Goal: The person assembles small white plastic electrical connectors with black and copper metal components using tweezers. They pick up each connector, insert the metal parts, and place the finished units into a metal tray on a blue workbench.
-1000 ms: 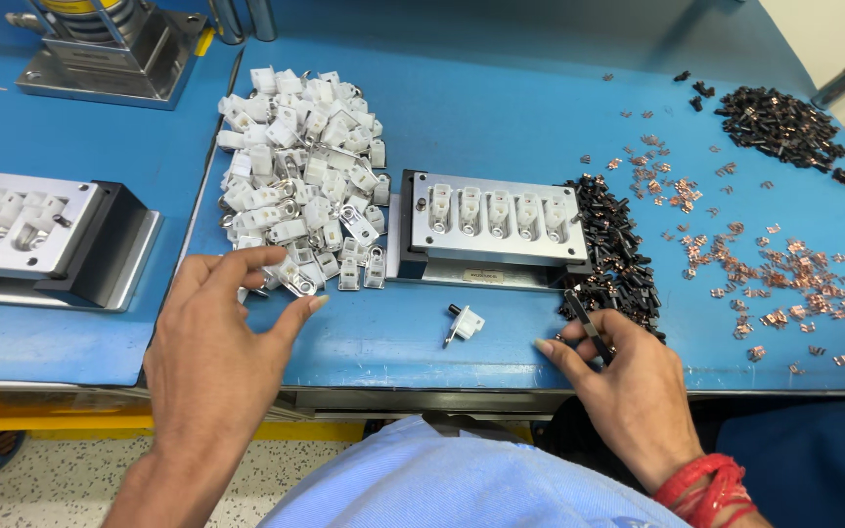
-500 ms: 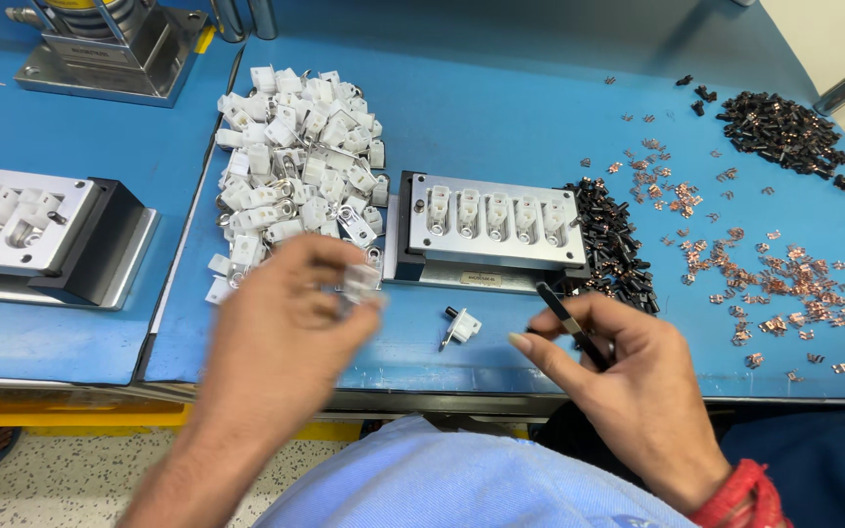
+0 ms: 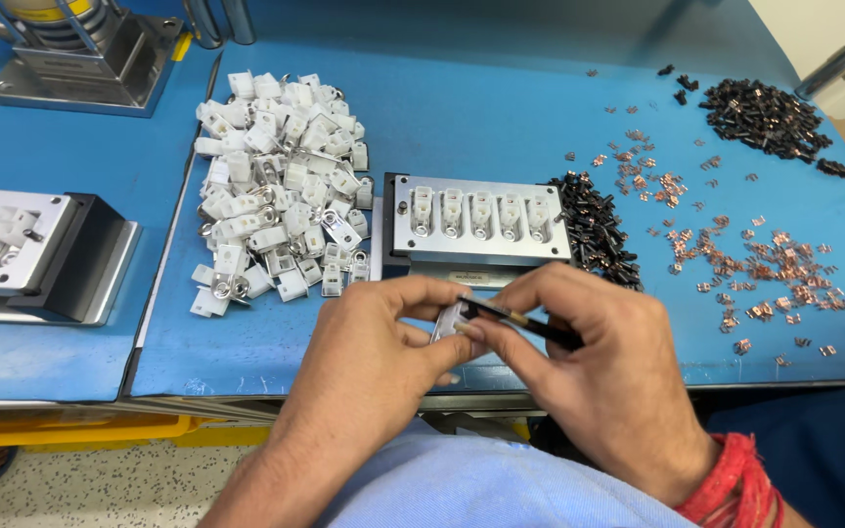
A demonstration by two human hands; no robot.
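Near the table's [image 3: 540, 127] front edge, the left hand [image 3: 383, 362] pinches a white housing [image 3: 449, 321] steady, so the right hand [image 3: 579, 372], closed on a thin dark tool [image 3: 520, 323], can work it.

Both hands are bare — no gloves, no rings in sight. The left hand [image 3: 369, 357] leads back into a bare forearm with no sleeve reaching the wrist and nothing worn there. The right hand [image 3: 589, 376] ends at a wrist wrapped in several turns of red thread [image 3: 735, 484] — a thick, bunched band, slightly frayed. Fingernails are short and plain. At the bottom of the view, between the two forearms, lies a light blue garment [image 3: 501, 494] of smooth cloth, creased in soft folds.
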